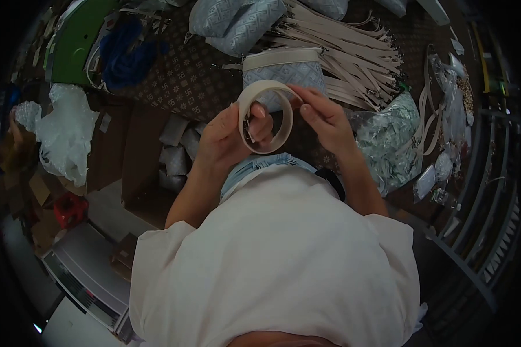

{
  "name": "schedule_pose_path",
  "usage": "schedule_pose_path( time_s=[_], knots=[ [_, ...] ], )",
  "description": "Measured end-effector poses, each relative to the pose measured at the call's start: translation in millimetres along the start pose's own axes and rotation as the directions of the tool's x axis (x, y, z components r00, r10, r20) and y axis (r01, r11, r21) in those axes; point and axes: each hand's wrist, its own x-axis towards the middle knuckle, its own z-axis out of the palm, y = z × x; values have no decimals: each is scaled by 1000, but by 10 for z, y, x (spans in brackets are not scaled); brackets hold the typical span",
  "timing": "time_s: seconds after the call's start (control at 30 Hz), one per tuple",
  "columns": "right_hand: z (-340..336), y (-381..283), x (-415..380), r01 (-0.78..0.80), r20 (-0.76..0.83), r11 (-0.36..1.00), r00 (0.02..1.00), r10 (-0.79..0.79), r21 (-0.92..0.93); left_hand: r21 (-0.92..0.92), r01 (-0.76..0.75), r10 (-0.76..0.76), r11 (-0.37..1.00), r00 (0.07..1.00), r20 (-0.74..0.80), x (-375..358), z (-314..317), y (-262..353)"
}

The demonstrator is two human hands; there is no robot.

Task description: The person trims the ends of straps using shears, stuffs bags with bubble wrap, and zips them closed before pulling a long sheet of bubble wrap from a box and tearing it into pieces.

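A beige strap (245,104), wound into a round coil, is held up in front of my body. My left hand (221,130) grips the coil from the left, with its fingers curled through the middle. Between the thumb and fingers of my right hand (329,118), the strap's end is pinched at the coil's upper right. Just behind the coil lies a pale grey patterned bag (283,69) with a beige top band, partly covered by my hands. A large pile of similar beige straps (353,49) with metal clasps spreads beyond it.
More grey patterned bags (237,26) lie at the back. Clear plastic packing (388,139) sits to the right, near a metal rack (480,220). On the left are an open cardboard box (142,168) with wrapped packets, a plastic bag (69,133) and blue cord (127,55).
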Motion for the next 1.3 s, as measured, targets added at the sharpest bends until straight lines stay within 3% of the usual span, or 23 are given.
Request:
schedule_pose_path(
  time_s=[0.03, 0.07, 0.13, 0.17, 0.23, 0.33, 0.53, 0.57, 0.63, 0.67, 0.7, 0.73, 0.77, 0.83, 0.87, 0.93, 1.0, 1.03, 1.1, 1.13, 1.2, 1.23, 1.3],
  knots=[
    [12, 44, -7, 67, 0, 976, 998, -68, -205, 8, -14, 14, 1000, 1000, -5, 7, -12, -43],
    [22, 53, -18, 74, 12, 977, 997, -73, -199, -54, -36, 31, 998, 996, -87, 9, -48, -92],
    [31, 18, -38, -135, 76, 989, 988, 131, 53, -108, -64, 45, 992, 984, -170, 0, -158, -163],
    [-11, -13, -34, -133, 79, 990, 989, 129, 55, -27, -98, 92, 995, 979, -184, -17, -241, -179],
    [-124, -88, -14, -416, 121, 847, 909, 399, 330, 54, -136, 144, 989, 970, -195, -44, -346, -275],
    [-199, -49, 37, -397, 135, 863, 918, 373, 313, 133, -149, 182, 980, 941, -285, -49, -276, -417],
    [-333, 153, 288, -343, 257, 917, 922, 288, 202, 79, -106, 128, 991, 917, -377, 22, -94, -436],
    [-395, 193, 409, -344, 272, 916, 920, 284, 208, 174, -105, 170, 979, 894, -415, 27, -129, -377],
    [-543, 304, 761, -125, 315, 956, 926, 208, -264, 279, -107, 231, 954, 858, -459, 35, -207, -256],
    [-607, 540, 909, -117, 331, 960, 922, 200, -254, 401, -160, 338, 902, 839, -425, 47, -258, -189],
    [-663, 901, 1017, 165, 202, 763, 978, -46, -625, 517, -206, 437, 831, 816, -378, 51, -288, -129],
    [-699, 1132, 1059, 295, 176, 355, 927, -331, -887, 528, -208, 448, 824, 809, -381, 51, -283, -69],
    [-717, 1186, 1020, 306, 181, 364, 923, -338, -880, 547, -240, 487, 802, 793, -366, 59, -259, 4],
    [-688, 1164, 832, 253, 226, 514, 967, -115, -820, 576, -261, 525, 775, 773, -356, 132, -153, 131],
    [-655, 1101, 708, 254, 229, 526, 967, -113, -812, 584, -253, 522, 771, 778, -351, 186, -69, 172],
    [-573, 868, 373, 293, 294, 632, 950, -107, -717, 583, -227, 502, 780, 782, -369, 157, -60, 161],
    [-504, 782, 141, 331, 304, 627, 940, -154, -705, 688, 39, 365, 725, 825, -431, 161, -160, 199],
    [-470, 748, 53, 378, 319, 612, 924, -210, -695, 682, 46, 353, 730, 829, -434, 222, -174, 183],
    [-424, 670, -71, 403, 300, 579, 915, -270, -709, 862, 286, 87, 420, 932, -351, 408, -156, 121],
    [-423, 587, -133, 414, 308, 549, 910, -278, -726, 864, 283, 76, 417, 936, -343, 472, -156, 65],
    [-451, 537, -218, 418, 307, 511, 906, -291, -751, 902, 429, -240, 53, 882, -406, 577, -174, -38],
    [-487, 561, -271, 428, 351, 544, 904, -244, -722, 914, 404, -275, -49, 874, -401, 565, -217, -92],
    [-545, 583, -352, 423, 384, 578, 902, -197, -698, 886, 459, -309, -64, 835, -455, 552, -158, -104]
  ],
)
